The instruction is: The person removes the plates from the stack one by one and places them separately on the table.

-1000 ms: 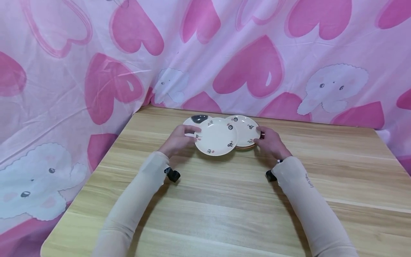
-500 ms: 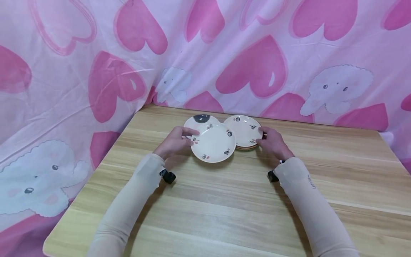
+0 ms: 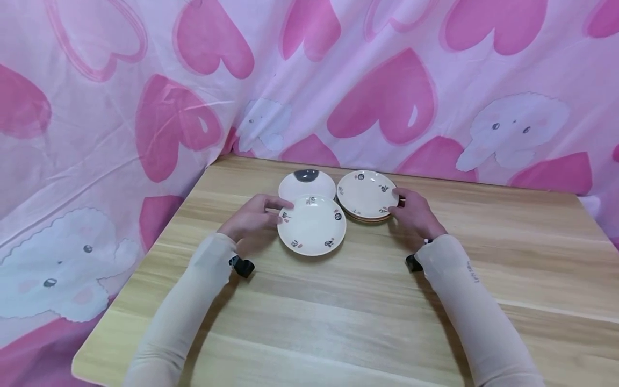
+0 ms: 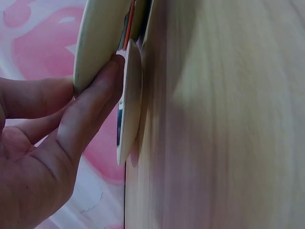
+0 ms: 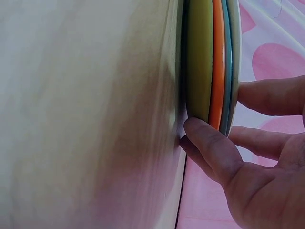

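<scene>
My left hand (image 3: 253,217) pinches the left rim of a cream plate (image 3: 311,228) printed with small dark and red motifs. The left wrist view shows this plate (image 4: 100,43) between thumb and fingers, raised off the tabletop. Behind it, partly covered, lies a white plate (image 3: 304,188) with a dark grey patch. A stack of plates (image 3: 367,196) stands to the right, topped by another motif-printed cream plate. My right hand (image 3: 417,215) grips that stack's right edge. Seen from the right wrist, the stack (image 5: 200,62) has yellow, orange, teal and pale layers between thumb and fingers.
The wooden table (image 3: 309,322) carries the plates near its back edge. A pink curtain (image 3: 377,97) with hearts and white cartoon animals hangs behind and along the left side. Black wrist cameras (image 3: 242,266) sit below both wrists.
My left hand has drawn its cream plate left and toward me, off the stack, uncovering more of the stack's top and of the white plate. The right hand has kept its grip on the stack.
</scene>
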Action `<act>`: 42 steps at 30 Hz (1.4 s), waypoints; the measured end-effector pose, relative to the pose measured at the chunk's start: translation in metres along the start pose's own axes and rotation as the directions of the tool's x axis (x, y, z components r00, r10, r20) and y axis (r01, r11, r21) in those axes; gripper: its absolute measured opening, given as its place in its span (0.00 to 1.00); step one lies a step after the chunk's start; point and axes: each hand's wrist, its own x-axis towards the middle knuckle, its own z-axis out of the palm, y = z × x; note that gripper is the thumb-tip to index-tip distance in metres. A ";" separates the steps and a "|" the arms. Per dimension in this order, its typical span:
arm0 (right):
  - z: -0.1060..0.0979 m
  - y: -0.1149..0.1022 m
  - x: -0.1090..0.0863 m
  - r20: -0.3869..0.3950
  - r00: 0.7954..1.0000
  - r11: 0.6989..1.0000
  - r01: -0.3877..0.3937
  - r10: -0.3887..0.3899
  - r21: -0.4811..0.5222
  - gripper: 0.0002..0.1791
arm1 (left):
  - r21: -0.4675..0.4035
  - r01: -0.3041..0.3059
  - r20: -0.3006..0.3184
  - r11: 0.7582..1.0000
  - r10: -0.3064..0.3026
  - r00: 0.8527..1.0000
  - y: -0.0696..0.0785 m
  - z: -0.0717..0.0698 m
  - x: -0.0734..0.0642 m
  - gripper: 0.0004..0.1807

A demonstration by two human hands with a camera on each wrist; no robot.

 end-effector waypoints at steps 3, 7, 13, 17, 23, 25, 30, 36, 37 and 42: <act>-0.003 -0.002 -0.001 -0.011 1.000 1.000 0.005 -0.005 -0.001 0.34 | 0.034 -0.011 0.002 0.999 0.011 1.000 -0.004 -0.005 -0.003 0.21; -0.003 -0.003 -0.002 -0.006 1.000 1.000 0.007 -0.007 -0.008 0.34 | 0.050 -0.007 0.020 0.999 0.006 1.000 -0.010 -0.008 -0.007 0.20; -0.002 0.000 0.000 0.001 1.000 1.000 0.009 -0.009 -0.007 0.34 | 0.048 0.002 0.080 0.999 -0.006 0.997 -0.016 -0.010 -0.010 0.20; -0.002 0.002 0.001 -0.002 1.000 1.000 0.004 -0.004 -0.006 0.34 | 0.053 0.019 0.119 0.998 -0.026 0.993 -0.015 -0.011 -0.011 0.22; -0.001 0.003 0.002 -0.001 1.000 1.000 0.009 -0.009 0.006 0.34 | 0.058 0.045 0.150 0.997 -0.054 0.987 -0.014 -0.014 -0.014 0.22; 0.000 0.002 0.002 -0.002 1.000 1.000 0.010 -0.010 0.005 0.34 | 0.058 0.056 0.158 0.997 -0.065 0.985 -0.014 -0.015 -0.014 0.22; 0.000 0.001 0.001 -0.010 1.000 1.000 0.012 -0.012 0.000 0.34 | 0.077 0.071 0.164 0.994 -0.083 0.983 -0.012 -0.016 -0.013 0.22; -0.001 0.000 0.000 -0.001 1.000 1.000 -0.006 0.006 0.005 0.34 | 0.167 0.016 0.165 0.986 -0.044 0.985 -0.011 -0.018 -0.010 0.21; -0.001 0.000 0.000 -0.001 1.000 1.000 -0.005 0.005 0.005 0.34 | 0.185 -0.002 0.165 0.983 -0.029 0.986 -0.011 -0.019 -0.010 0.21; -0.001 0.001 0.000 -0.008 1.000 1.000 0.000 0.000 -0.002 0.34 | 0.243 -0.046 0.154 0.969 0.008 0.988 -0.010 -0.018 -0.007 0.19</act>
